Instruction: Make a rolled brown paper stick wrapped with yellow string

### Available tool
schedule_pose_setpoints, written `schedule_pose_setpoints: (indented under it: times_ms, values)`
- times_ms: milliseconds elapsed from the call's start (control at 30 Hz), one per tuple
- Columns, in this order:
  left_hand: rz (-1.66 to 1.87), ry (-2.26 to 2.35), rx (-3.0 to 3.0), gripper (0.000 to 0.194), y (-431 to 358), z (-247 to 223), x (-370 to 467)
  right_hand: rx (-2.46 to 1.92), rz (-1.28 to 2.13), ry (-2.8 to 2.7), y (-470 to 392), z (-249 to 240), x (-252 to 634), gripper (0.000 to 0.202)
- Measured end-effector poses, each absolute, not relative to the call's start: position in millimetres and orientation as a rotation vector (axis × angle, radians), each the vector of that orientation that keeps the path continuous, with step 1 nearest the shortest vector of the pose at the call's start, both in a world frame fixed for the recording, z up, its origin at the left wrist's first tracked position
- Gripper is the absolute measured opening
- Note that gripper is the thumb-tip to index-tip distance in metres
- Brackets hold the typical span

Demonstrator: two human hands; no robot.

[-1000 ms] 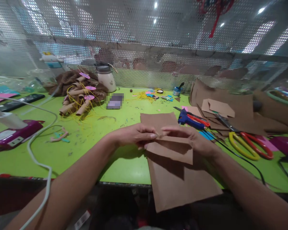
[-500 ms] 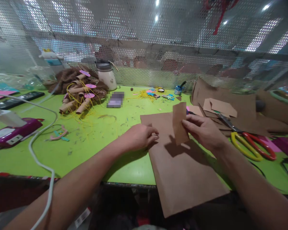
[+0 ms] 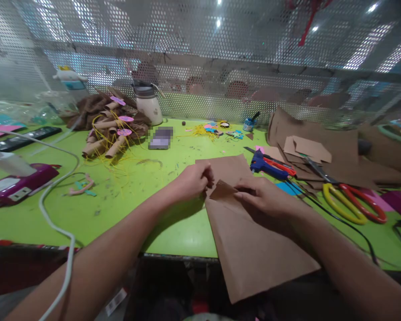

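My right hand [image 3: 259,194] pinches a small piece of brown paper [image 3: 223,191], tilted low over a large brown paper sheet [image 3: 254,249]. The big sheet lies on the green table and hangs over its front edge. On the left margin of that sheet rests my left hand [image 3: 198,180], fingers curled in close to the small piece's left corner; whether they grip anything is hidden. Just beyond my right hand lie a blue glue gun [image 3: 267,165] and a red-handled tool [image 3: 285,167]. Scissors with yellow and red handles [image 3: 350,200] lie farther right.
Cut brown paper [image 3: 321,125] is piled at the back right. Paper tubes [image 3: 115,147] with yellow strings and pink tags lie back left, near a white jug [image 3: 149,107]. A white cable [image 3: 53,223] crosses the left side, by a purple power strip [image 3: 26,183].
My right hand has lowered the small paper piece leftward and down onto the large sheet, tipping it from upright. My left hand has curled its fingers tighter. The glue gun now shows.
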State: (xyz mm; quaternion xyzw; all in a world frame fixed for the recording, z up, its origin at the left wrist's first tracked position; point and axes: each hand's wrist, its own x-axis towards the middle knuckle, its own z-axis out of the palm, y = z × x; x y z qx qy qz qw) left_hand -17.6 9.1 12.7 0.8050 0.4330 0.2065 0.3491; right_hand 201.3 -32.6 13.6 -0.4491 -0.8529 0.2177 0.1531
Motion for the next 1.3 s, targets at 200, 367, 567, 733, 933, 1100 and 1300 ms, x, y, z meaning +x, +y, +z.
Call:
schedule_pose_setpoints:
  times_ms: [200,367,567,733,933,1100,1300]
  values:
    - [0.556,0.827,2.386,0.027,0.5,7.6,-3.1,-1.25,0.557,-2.417,-33.7,7.0,197.0,0.022]
    - [0.515,0.859,2.623,0.024,2.7,-5.7,-0.3,-1.279,0.436,-2.433,-31.7,-0.9,196.9,0.019]
    - [0.489,0.909,2.647,0.021,3.4,-6.3,0.2,-1.213,0.355,-2.518,-31.9,1.0,199.2,0.015]
    - [0.48,0.916,2.677,0.022,0.3,-4.5,1.3,-1.215,0.295,-2.553,-32.9,2.7,198.1,0.015]
    - [0.48,0.895,2.655,0.02,-0.1,-5.7,2.2,-1.228,0.25,-2.614,-34.6,7.0,195.5,0.017]
    - [0.492,0.891,2.656,0.021,-0.1,-7.3,2.0,-1.204,0.211,-2.651,-37.7,11.7,195.5,0.018]
    - [0.477,0.883,2.613,0.02,-0.5,-4.9,-0.1,-1.227,0.318,-2.655,-39.3,13.6,200.0,0.017]
